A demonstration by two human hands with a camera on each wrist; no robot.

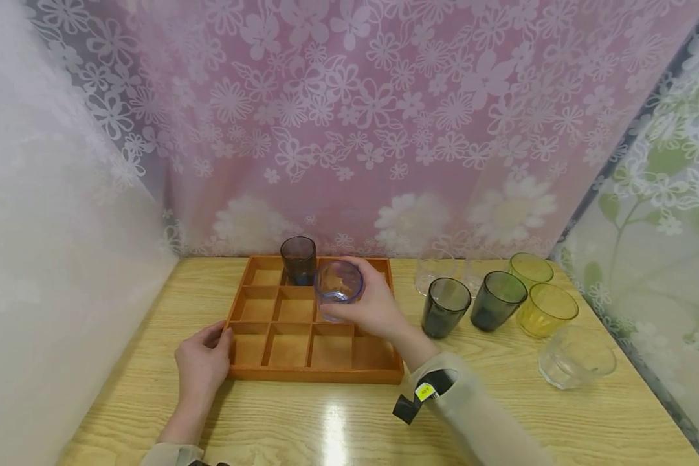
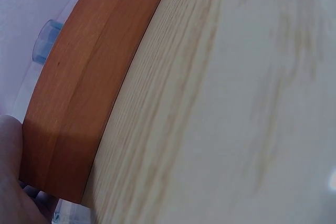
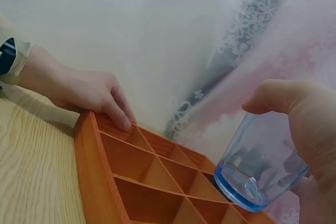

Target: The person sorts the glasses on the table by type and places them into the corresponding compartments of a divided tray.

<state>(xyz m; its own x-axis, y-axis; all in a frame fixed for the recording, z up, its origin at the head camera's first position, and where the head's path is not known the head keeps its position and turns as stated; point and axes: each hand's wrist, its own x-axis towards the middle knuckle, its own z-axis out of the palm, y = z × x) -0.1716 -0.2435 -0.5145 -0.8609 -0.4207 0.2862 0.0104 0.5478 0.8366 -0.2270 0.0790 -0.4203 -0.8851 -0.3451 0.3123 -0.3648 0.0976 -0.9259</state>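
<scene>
Count with me: you have one orange-brown wooden tray with square compartments (image 1: 241,372), three rows of four as far as the head view shows, lying on a pale wood-grain table (image 1: 338,421) with a glossy sheen. One dark smoky tumbler (image 1: 298,259) already stands upright in the back row, second compartment from your left. Your right hand (image 1: 373,307) wraps its fingers and thumb round a clear blue-tinted tumbler (image 1: 338,285), holding it upright over the middle of the tray, just right of the dark one (the right wrist view shows its thick blue base (image 3: 241,187) lifted clear of the dividers). It is smooth, see-through, tapering slightly toward the bottom, with a round open mouth. Your left hand (image 1: 202,362) rests on the tray's near left corner, fingers lying relaxed along the rim and one fingertip (image 3: 125,124) pressing the top edge; it grips nothing. The left wrist view shows only the tray's smooth outer wall (image 2: 79,103) against the table grain. To the right of the tray stand more tumblers: two dark smoky ones (image 1: 445,307) side by side, two yellow ones (image 1: 546,310) behind and beside them, and clear ones, of which I count three — two faint against the curtain (image 1: 437,268) and one squat glass (image 1: 576,356) nearest you. A pink curtain with white flowers (image 1: 355,116) hangs behind the table.
</scene>
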